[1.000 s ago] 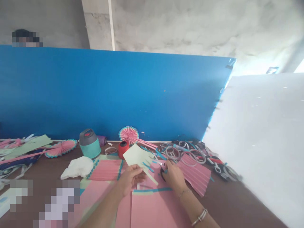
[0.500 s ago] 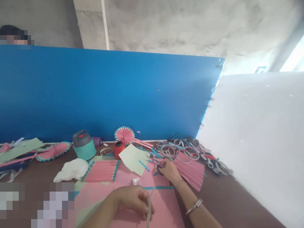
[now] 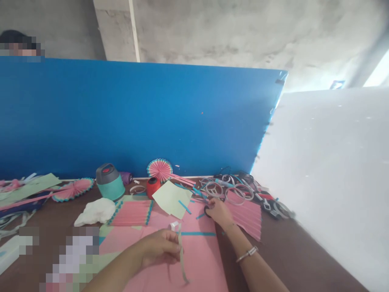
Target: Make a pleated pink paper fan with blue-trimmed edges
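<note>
In the head view my left hand (image 3: 162, 248) pinches a thin pale green strip (image 3: 182, 263), which hangs down over a large pink paper sheet (image 3: 200, 255). My right hand (image 3: 221, 213) is closed at the dark handle of a pair of scissors (image 3: 207, 211), low over the sheet's far right corner; the blades are hard to make out. A blue strip (image 3: 197, 234) runs across the pink sheet. Pale green paper (image 3: 170, 198) and a pleated pink paper piece (image 3: 247, 215) lie on either side of my right hand.
Tape rolls (image 3: 235, 196) and tools crowd the back right. A red container (image 3: 152, 188), a teal container (image 3: 111, 184), a folded pink fan (image 3: 159, 169), white fluffy material (image 3: 95, 211) and pleated paper (image 3: 132, 213) are left of them. A blue partition (image 3: 146, 117) stands behind.
My left hand has moved left and slightly up with the strip, away from my right hand. My right hand has shifted slightly at the scissors.
</note>
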A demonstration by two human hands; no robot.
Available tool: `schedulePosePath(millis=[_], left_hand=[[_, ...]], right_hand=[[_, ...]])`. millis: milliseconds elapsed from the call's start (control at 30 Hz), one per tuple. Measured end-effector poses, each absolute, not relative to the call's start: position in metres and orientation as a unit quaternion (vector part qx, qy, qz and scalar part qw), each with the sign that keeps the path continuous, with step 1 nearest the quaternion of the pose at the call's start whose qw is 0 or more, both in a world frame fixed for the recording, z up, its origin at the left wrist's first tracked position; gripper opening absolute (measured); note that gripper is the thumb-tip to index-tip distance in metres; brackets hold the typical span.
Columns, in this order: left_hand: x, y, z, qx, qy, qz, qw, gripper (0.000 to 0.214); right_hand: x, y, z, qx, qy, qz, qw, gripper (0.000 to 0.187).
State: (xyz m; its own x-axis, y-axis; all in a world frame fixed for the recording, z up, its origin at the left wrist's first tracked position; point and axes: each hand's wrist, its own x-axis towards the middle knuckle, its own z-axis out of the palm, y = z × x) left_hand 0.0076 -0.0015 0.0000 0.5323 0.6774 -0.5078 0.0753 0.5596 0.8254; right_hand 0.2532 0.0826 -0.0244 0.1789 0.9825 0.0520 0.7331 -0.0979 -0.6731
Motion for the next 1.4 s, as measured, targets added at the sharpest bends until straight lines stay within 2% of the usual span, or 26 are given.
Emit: schedulePosePath(millis=[100, 200, 300, 400, 467, 533, 600, 700, 867, 1033, 1200, 1300, 1400], left_hand=[[0.004, -0.009, -0.001, 0.416, 0.444, 0.236, 0.758, 0.024], [0.005, -0.005, 0.005, 0.431, 0.435, 0.24, 0.754, 0.028], [0.01, 0.006, 0.012, 0.421, 0.444, 0.289, 0.736, 0.029], [0.019, 0.014, 0.01, 0.389, 0.442, 0.389, 0.709, 0.032], [0.024, 0.016, 0.005, 0.374, 0.445, 0.432, 0.689, 0.035], [0.027, 0.014, -0.001, 0.388, 0.445, 0.461, 0.662, 0.034], [0.029, 0.012, -0.004, 0.421, 0.448, 0.478, 0.627, 0.031], [0.028, 0.011, -0.005, 0.458, 0.456, 0.492, 0.583, 0.027], [0.017, 0.019, -0.003, 0.442, 0.466, 0.505, 0.577, 0.028], [0.005, 0.022, 0.005, 0.492, 0.535, 0.416, 0.546, 0.024], [0.008, 0.017, 0.007, 0.528, 0.554, 0.365, 0.53, 0.019], [0.012, 0.014, 0.004, 0.547, 0.535, 0.376, 0.522, 0.017], [0.015, 0.011, 0.001, 0.564, 0.515, 0.393, 0.512, 0.021]], right_hand=[[0.25, 0.077, -0.018, -0.715, -0.62, 0.176, 0.27, 0.011], [0.247, 0.074, -0.014, -0.692, -0.649, 0.207, 0.239, 0.005], [0.247, 0.07, -0.007, -0.678, -0.664, 0.217, 0.229, 0.019], [0.24, 0.063, 0.004, -0.671, -0.667, 0.153, 0.286, 0.023], [0.228, 0.055, 0.011, -0.623, -0.675, 0.14, 0.369, 0.023], [0.211, 0.047, 0.013, -0.542, -0.688, 0.286, 0.388, 0.024], [0.195, 0.04, 0.011, -0.475, -0.68, 0.43, 0.356, 0.026], [0.182, 0.035, 0.006, -0.485, -0.655, 0.478, 0.328, 0.018], [0.197, 0.037, 0.013, -0.499, -0.681, 0.473, 0.253, 0.011], [0.214, 0.04, 0.028, -0.508, -0.704, 0.46, 0.186, 0.013], [0.224, 0.04, 0.021, -0.537, -0.706, 0.43, 0.169, 0.014], [0.225, 0.034, 0.016, -0.547, -0.74, 0.361, 0.151, 0.015], [0.216, 0.025, 0.02, -0.536, -0.776, 0.256, 0.211, 0.019]])
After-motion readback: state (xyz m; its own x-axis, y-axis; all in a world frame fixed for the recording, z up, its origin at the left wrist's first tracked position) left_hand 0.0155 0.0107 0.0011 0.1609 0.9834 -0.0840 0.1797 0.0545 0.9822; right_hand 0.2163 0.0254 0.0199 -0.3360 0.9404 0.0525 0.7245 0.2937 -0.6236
